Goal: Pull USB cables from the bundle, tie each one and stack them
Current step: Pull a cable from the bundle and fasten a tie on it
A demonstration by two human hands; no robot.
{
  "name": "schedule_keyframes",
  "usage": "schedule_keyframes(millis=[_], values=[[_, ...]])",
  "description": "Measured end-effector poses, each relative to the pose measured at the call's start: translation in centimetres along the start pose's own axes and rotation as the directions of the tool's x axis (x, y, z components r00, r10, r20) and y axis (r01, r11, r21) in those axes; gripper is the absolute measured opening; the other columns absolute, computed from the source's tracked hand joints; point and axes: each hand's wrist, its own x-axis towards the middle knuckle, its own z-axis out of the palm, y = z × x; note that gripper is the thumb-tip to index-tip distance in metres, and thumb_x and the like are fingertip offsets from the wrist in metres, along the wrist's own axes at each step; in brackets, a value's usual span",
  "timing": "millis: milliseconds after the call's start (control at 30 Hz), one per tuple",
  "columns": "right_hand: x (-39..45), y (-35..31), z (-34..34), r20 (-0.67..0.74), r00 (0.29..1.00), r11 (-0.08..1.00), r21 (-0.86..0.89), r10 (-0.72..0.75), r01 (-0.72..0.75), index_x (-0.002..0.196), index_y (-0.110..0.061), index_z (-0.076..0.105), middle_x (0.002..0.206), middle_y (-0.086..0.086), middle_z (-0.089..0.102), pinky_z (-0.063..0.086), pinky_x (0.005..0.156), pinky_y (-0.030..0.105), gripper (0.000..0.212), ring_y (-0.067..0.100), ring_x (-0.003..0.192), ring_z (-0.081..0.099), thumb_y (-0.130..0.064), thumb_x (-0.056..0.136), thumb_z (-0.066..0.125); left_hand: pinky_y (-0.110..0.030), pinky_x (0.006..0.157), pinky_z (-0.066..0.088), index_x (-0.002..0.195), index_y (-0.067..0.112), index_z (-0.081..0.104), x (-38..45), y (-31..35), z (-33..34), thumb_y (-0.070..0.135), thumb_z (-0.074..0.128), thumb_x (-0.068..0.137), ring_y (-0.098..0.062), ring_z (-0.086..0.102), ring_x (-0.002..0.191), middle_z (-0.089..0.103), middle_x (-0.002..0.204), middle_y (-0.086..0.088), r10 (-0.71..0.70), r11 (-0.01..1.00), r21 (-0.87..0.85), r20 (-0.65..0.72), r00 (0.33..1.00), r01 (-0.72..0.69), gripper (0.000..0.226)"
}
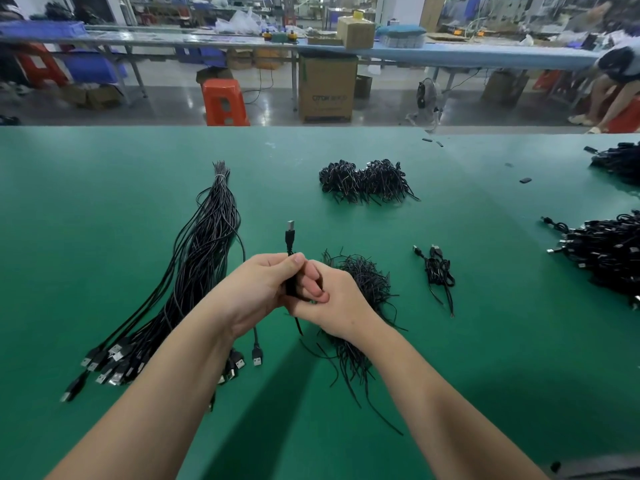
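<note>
Hands meet over the green table (104, 202), both closed on one folded cable (290, 244). The left hand (258, 289) has its fingers curled round the coil, thumb pressed on top; the right hand (332, 299) pinches at the same spot with bent fingers, apparently working a tie round it, though the tie itself is hidden between the fingers. The plug stands up just above the left thumb, and a loose tail hangs below the palms.

Judging by the table, the job is early to middling. Left of the fingers lies the bundle (194, 271), thick and bound at its far end, so many cables are left. Just under and right of the right fingers sits a heap of ties (363, 285). Further right lies one tied cable (438, 271), the start of a stack. Larger piles (609, 258) sit at the far right edge and beyond the fingers, probably finished work.
</note>
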Motion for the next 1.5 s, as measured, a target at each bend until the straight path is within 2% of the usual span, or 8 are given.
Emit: schedule_keyframes(millis=[200, 400, 533, 600, 700, 867, 1267, 1500], values=[[0.0, -0.6, -0.6, -0.002, 1.0, 0.998, 0.064, 0.01, -0.01, 0.071, -0.044, 0.054, 0.063, -0.022, 0.052, 0.057, 0.074, 0.044, 0.028, 0.003, 0.062, 0.05, -0.027, 0.07, 0.076, -0.046, 0.093, 0.051, 0.081, -0.002, 0.06, -0.5, 0.9, 0.1, 0.021, 0.044, 0.101, -0.037, 0.066, 0.092, 0.069, 0.08, -0.022, 0.01, 1.0, -0.003, 0.021, 1.0, -0.01, 0.034], [0.1, -0.5, -0.9, -0.04, 0.999, 0.997, -0.076, 0.013, -0.016, 0.085, -0.034, 0.057, 0.068, -0.011, 0.064, 0.046, 0.059, 0.02, 0.021, 0.002, 0.059, 0.053, -0.029, 0.076, 0.075, -0.038, 0.092, 0.054, 0.08, 0.002, 0.07, -0.3, 0.3, -0.5, 0.019, 0.045, 0.105, -0.033, 0.07, 0.088, 0.074, 0.089, -0.021, 0.013, 0.987, 0.161, -0.119, 0.993, 0.007, 0.04], [-0.1, -0.4, -1.1, 0.035, 0.992, 0.867, -0.483, -0.125, 0.126, 0.095, -0.03, 0.044, 0.072, -0.01, 0.057, 0.036, 0.054, 0.029, 0.018, 0.013, 0.062, 0.053, -0.036, 0.092, 0.061, -0.022, 0.048, 0.035, 0.075, 0.019, 0.07, 0.0, -0.6, -0.5, 0.033, 0.044, 0.104, -0.015, 0.047, 0.054, 0.053, 0.067, -0.002, 0.273, 0.578, 0.812, -0.285, 0.919, 0.08, 0.041], [-0.1, -0.4, -0.9, 0.082, 0.987, 0.814, -0.558, -0.137, 0.159, 0.106, -0.021, 0.046, 0.084, -0.002, 0.06, 0.033, 0.058, 0.036, 0.011, 0.025, 0.069, 0.057, -0.029, 0.101, 0.05, -0.027, 0.047, 0.028, 0.067, 0.013, 0.054, 0.0, -1.0, -0.3, 0.036, 0.039, 0.105, -0.016, 0.045, 0.053, 0.046, 0.066, -0.001, 0.337, 0.424, 0.899, -0.273, 0.901, 0.113, 0.048], [0.0, -0.4, -0.5, 0.132, 0.989, 0.799, -0.585, -0.072, 0.136, 0.113, -0.011, 0.046, 0.091, 0.004, 0.056, 0.036, 0.063, 0.039, 0.016, 0.031, 0.075, 0.056, -0.023, 0.106, 0.037, -0.03, 0.049, 0.034, 0.07, 0.011, 0.053, 0.5, -1.2, -0.6, 0.04, 0.038, 0.105, -0.021, 0.053, 0.056, 0.052, 0.061, -0.005, 0.332, 0.404, 0.907, -0.266, 0.905, 0.118, 0.048], [-0.3, -0.7, -0.8, 0.131, 0.991, 0.834, -0.549, 0.017, 0.058, 0.12, -0.013, 0.046, 0.097, 0.006, 0.062, 0.044, 0.069, 0.042, 0.022, 0.029, 0.082, 0.058, -0.025, 0.108, 0.032, -0.015, 0.049, 0.036, 0.084, 0.032, 0.068, 0.9, -0.5, -1.5, 0.043, 0.061, 0.094, 0.001, 0.055, 0.056, 0.062, 0.06, 0.015, 0.333, 0.561, 0.828, -0.207, 0.92, -0.016, 0.016], [-0.1, -0.4, 0.6, 0.073, 0.993, 0.921, -0.385, 0.091, -0.056, 0.1, -0.021, 0.051, 0.091, 0.001, 0.058, 0.049, 0.075, 0.044, 0.025, 0.021, 0.08, 0.055, -0.036, 0.109, 0.033, -0.015, 0.054, 0.035, 0.076, 0.026, 0.066, 3.1, -0.8, -1.8, 0.031, 0.062, 0.093, -0.002, 0.057, 0.064, 0.064, 0.066, 0.008, 0.342, 0.403, 0.915, -0.173, 0.924, 0.022, 0.019], [-0.1, 0.4, 0.5, 0.199, 0.943, 0.933, 0.189, 0.268, -0.305, 0.089, -0.02, 0.054, 0.07, -0.001, 0.04, 0.034, 0.052, 0.03, 0.03, 0.011, 0.054, 0.035, -0.028, 0.109, 0.033, -0.014, 0.049, 0.033, 0.068, 0.031, 0.059, 3.4, -0.8, -2.3, 0.03, 0.062, 0.093, 0.003, 0.055, 0.057, 0.061, 0.061, 0.01, 0.299, 0.414, 0.91, -0.109, 0.948, -0.026, 0.025]])
